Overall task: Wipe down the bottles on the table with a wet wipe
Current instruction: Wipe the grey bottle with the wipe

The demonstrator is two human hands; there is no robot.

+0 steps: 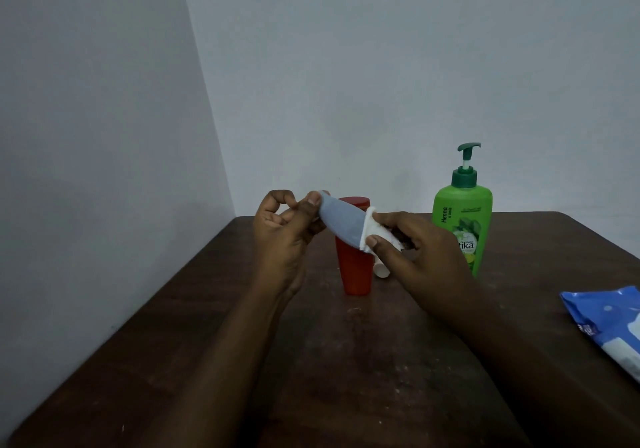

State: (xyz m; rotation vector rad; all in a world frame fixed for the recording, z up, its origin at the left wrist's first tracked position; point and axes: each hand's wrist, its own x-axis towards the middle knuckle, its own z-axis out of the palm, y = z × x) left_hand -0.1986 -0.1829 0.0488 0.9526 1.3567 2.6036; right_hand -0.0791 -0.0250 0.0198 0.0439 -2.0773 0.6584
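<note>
Table: dark brown wooden table [346,361], both arms reaching across it from the near edge
Tube: pale grey-blue soft plastic tube [341,221], held in the air above the table's middle, tilted with its flat end up-left; matte, no label showing
Left hand [284,233]: thumb and fingertips pinch the flat end, probably to steady it against rubbing
Right hand [415,257]: fingers clamp a white wet wipe [372,231] round the tube's lower end, likely to clean all sides at once
Behind: tapered red plastic bottle [353,267] upright, small white object [382,271] just beside it, tall green pump bottle [464,226] to the right
Right edge: blue wipes pack [609,330] lying flat, near the wiping hand
</note>
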